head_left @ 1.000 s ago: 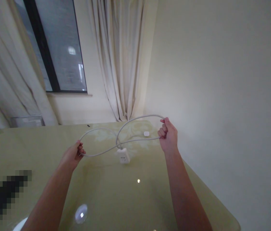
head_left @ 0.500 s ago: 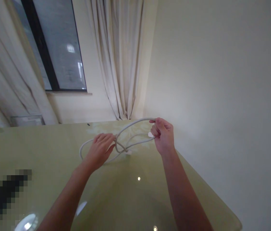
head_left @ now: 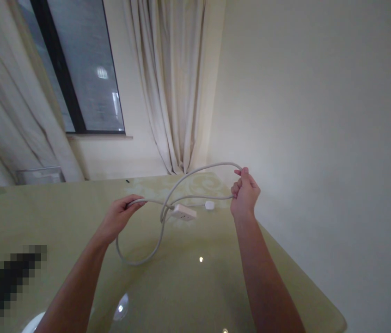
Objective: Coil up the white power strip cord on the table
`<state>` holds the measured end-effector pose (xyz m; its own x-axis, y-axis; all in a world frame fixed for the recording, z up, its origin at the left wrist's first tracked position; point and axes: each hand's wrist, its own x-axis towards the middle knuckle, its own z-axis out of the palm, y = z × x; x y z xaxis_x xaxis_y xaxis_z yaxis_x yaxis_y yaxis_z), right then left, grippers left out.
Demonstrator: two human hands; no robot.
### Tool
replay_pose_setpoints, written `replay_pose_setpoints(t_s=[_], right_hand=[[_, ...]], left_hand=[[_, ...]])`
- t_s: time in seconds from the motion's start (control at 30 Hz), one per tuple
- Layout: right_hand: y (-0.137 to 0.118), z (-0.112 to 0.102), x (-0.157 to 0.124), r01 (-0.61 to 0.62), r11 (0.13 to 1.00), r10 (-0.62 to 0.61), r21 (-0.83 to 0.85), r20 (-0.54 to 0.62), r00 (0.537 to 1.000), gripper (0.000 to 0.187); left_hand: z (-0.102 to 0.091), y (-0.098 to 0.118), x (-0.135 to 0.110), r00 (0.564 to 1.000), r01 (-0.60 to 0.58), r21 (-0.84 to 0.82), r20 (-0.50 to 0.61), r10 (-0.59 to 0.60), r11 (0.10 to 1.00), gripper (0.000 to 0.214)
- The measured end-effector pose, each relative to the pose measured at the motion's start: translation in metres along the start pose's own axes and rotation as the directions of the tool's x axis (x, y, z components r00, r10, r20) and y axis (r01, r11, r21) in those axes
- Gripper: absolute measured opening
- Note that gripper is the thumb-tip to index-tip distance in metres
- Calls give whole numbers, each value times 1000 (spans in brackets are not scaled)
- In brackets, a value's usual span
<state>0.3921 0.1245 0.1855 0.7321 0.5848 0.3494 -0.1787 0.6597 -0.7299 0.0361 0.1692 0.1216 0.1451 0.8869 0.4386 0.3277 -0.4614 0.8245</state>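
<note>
The glossy yellow-green table (head_left: 188, 296) carries a pale flower pattern at its far end. A small white plug (head_left: 210, 205) lies on that far part. The low loop of the white cable (head_left: 136, 261) seems to touch the top, but whether the socket block (head_left: 184, 212) rests on it cannot be told. A small dark object (head_left: 127, 181) lies at the far edge, and a white round rim (head_left: 31, 323) shows at the near left.

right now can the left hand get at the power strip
Probably yes: the left hand is close to the power strip, with nothing between them but cable. It is closed on that cable, though, so it would need to let go first.
</note>
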Motion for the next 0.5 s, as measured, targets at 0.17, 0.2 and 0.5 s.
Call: replay_pose_setpoints(t_s=[0.17, 0.2, 0.5], right_hand=[[7, 1, -6, 143, 987, -141, -71, 37, 989, 48], [8, 2, -10, 176, 981, -171, -79, 72, 983, 49], [25, 10, -25, 260, 966, -251, 3, 265, 931, 64]], left_hand=[[17, 15, -5, 997, 78, -109, 23, -76, 991, 38], [20, 19, -6, 997, 76, -130, 22, -73, 989, 38], [16, 16, -1, 943, 119, -502, -213, -256, 857, 47]])
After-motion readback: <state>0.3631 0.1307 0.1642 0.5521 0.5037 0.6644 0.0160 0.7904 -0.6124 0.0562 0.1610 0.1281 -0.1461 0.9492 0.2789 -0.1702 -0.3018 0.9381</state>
